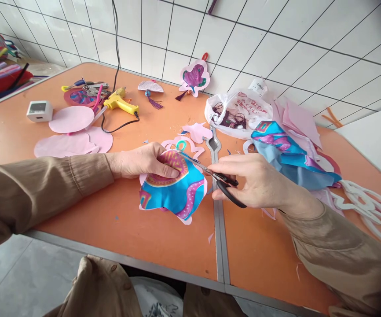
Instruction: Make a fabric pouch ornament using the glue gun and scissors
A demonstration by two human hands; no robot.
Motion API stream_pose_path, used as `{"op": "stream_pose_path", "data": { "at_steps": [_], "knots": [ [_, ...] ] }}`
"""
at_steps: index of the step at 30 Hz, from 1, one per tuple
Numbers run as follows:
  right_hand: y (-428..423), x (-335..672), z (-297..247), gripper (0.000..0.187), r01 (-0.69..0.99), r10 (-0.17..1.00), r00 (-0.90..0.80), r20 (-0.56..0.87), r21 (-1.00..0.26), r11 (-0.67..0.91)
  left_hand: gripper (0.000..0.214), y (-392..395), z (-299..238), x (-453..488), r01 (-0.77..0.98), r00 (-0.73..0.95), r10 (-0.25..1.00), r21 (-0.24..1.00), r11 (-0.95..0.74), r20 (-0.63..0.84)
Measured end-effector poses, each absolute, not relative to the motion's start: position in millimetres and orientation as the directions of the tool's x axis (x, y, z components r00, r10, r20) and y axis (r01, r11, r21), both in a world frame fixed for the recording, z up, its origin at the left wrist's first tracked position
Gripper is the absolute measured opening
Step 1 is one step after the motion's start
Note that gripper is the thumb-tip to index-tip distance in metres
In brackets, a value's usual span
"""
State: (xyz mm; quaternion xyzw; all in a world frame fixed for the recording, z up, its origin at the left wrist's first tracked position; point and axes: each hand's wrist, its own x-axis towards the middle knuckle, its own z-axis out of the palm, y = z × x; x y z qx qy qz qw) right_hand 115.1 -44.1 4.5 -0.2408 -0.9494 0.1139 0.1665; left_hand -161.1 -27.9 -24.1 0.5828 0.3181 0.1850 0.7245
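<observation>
My left hand [149,162] pinches a piece of bright blue patterned fabric [174,193], thumb on top. Pink edging shows around and under the fabric, and a small turquoise loop [181,144] stands at its top edge. In my right hand [253,178] are black-handled scissors [227,185], their blades pointing left and lying along the fabric's upper right edge. Whether the blades are fully closed is hard to see. Just behind the fabric lie pink cut-out scraps [197,132].
A yellow glue gun [121,102] with its cord lies at the back left, near pink ovals [71,119] and a white box [39,111]. To the right are a plastic bag [239,110] and blue fabric [289,154]. A metal-edged seam [221,237] crosses the orange table [170,246].
</observation>
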Motion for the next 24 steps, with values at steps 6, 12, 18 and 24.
{"op": "stream_pose_path", "data": {
  "at_steps": [6, 12, 18, 24],
  "knots": [
    [-44, 117, 7, 0.034, 0.42, 0.489, -0.837, 0.246, -0.285, 0.862, 0.027, -28, -24, -159, 0.091, 0.724, 0.644, 0.959, 0.268, -0.249],
    [-44, 118, 11, 0.033, 0.404, 0.482, -0.845, 0.231, -0.315, 0.859, 0.027, -27, -25, -160, 0.097, 0.714, 0.655, 0.962, 0.256, -0.247],
    [-45, 119, 14, 0.035, 0.419, 0.487, -0.847, 0.214, -0.295, 0.858, 0.027, -27, -26, -161, 0.108, 0.715, 0.653, 0.963, 0.248, -0.248],
    [-46, 120, 15, 0.031, 0.429, 0.491, -0.849, 0.194, -0.289, 0.856, 0.03, -28, -26, -160, 0.112, 0.705, 0.659, 0.959, 0.26, -0.262]
  ]
}}
